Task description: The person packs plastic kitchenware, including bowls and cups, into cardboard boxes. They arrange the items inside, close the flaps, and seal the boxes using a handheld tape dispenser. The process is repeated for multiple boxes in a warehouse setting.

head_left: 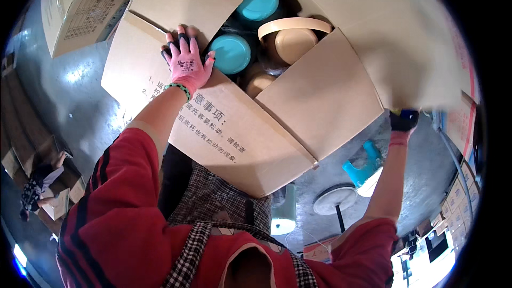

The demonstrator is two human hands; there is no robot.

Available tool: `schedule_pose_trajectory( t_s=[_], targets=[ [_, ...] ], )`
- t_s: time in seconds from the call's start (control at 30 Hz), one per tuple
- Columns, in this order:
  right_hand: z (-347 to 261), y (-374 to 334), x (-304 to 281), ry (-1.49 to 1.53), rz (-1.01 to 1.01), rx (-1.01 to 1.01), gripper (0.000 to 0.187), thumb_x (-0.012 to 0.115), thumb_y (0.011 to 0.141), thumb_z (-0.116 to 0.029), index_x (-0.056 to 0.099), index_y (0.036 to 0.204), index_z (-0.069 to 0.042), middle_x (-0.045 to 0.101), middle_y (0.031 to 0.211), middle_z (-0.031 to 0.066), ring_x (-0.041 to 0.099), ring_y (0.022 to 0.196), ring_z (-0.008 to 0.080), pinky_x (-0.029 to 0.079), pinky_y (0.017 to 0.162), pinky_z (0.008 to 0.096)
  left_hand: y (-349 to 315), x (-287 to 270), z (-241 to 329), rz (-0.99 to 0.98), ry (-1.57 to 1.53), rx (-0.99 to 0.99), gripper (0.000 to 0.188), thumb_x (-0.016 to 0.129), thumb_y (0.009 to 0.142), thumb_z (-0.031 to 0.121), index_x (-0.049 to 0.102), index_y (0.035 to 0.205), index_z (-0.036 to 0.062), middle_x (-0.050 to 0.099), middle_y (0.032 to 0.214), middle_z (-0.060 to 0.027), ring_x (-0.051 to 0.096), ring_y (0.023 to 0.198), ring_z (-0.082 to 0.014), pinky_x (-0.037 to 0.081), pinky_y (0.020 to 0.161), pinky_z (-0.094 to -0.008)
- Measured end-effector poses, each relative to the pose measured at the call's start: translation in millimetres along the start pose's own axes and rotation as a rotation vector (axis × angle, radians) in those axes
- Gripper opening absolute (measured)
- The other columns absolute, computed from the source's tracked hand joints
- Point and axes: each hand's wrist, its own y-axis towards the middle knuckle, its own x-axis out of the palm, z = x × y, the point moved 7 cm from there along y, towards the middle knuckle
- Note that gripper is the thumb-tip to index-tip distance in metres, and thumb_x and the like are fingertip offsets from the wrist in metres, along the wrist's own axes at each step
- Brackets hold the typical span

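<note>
In front of me stands a large cardboard carton with its top partly open. My left hand, in a pink glove with dark fingertips, lies with fingers spread over the meeting flaps on the left. Through the gap show turquoise round pieces and tan round pieces, one with a curved tan band across it. At the right, my right hand, in a dark and pink glove, is closed at the edge of a big flap. Motion smears that flap by the hand, and the fingertips are partly hidden.
Another carton stands at the upper left. On the floor are a turquoise item with upright arms, a round grey disc on a pole and a pale green cylinder. Stacked boxes line the right; a person is at far left.
</note>
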Motion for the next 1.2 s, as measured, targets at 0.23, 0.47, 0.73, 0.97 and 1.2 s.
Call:
schedule_pose_trajectory(
  t_s=[0.23, 0.47, 0.73, 0.97, 1.2],
  targets=[
    [-26.6, -202.1, 167.8, -0.265, -0.355, 0.052, 0.079, 0.057, 0.068, -0.049, 0.026, 0.126, -0.005, 0.037, 0.123, 0.0099, 0.041, 0.109, 0.0234, 0.035, 0.09, 0.0402, 2.0, 9.8, -3.5, -0.144, 0.028, -0.013, 0.07, 0.042, 0.075, 0.05, 0.026, 0.126, 0.0035, 0.016, 0.133, -0.0179, 0.008, 0.122, -0.0432, 0.012, 0.095, -0.0564],
    [80.8, -183.1, 288.2, 0.013, 0.095, -0.229, 0.025, 0.066, 0.07, -0.011, 0.055, 0.088, 0.004, 0.054, 0.081, -0.0005, 0.047, 0.07, 0.0069, 0.041, 0.066, 0.0217, -11.6, -3.5, -8.1, 0.039, -0.462, 0.242, 0.053, 0.05, 0.072, 0.029, 0.037, 0.116, 0.0001, 0.026, 0.126, -0.0215, 0.016, 0.117, -0.0463, 0.016, 0.094, -0.0544],
    [92.6, -189.0, 327.6, -0.519, 0.037, -0.287, 0.03, 0.064, 0.068, -0.008, 0.055, 0.093, 0.004, 0.058, 0.084, 0.0058, 0.051, 0.076, 0.0117, 0.042, 0.072, 0.0262, -30.5, -48.2, 18.2, -0.023, -0.579, 0.698, 0.041, 0.053, 0.07, 0.014, 0.042, 0.108, 0.0001, 0.033, 0.122, -0.0187, 0.03, 0.114, -0.0383, 0.024, 0.094, -0.0466],
    [105.0, -200.7, 309.3, -0.487, 0.157, -0.344, 0.033, 0.069, 0.068, -0.02, 0.054, 0.089, 0.001, 0.056, 0.08, 0.0033, 0.049, 0.071, 0.0104, 0.042, 0.067, 0.0236, 11.7, -33.9, 49.0, -0.094, -0.418, 0.645, 0.054, 0.051, 0.073, 0.033, 0.038, 0.116, 0.0025, 0.027, 0.127, -0.0162, 0.025, 0.119, -0.0314, 0.018, 0.096, -0.0488],
    [100.1, -258.7, 292.8, -0.21, -0.135, 0.027, 0.041, 0.073, 0.063, -0.02, 0.053, 0.089, 0.004, 0.056, 0.08, 0.0039, 0.05, 0.072, 0.009, 0.042, 0.065, 0.0221, 17.2, -30.5, 52.5, -0.019, -0.414, 0.661, 0.061, 0.052, 0.072, 0.033, 0.032, 0.122, 0.0034, 0.023, 0.129, -0.0166, 0.024, 0.119, -0.0324, 0.018, 0.096, -0.0498]
  ],
)
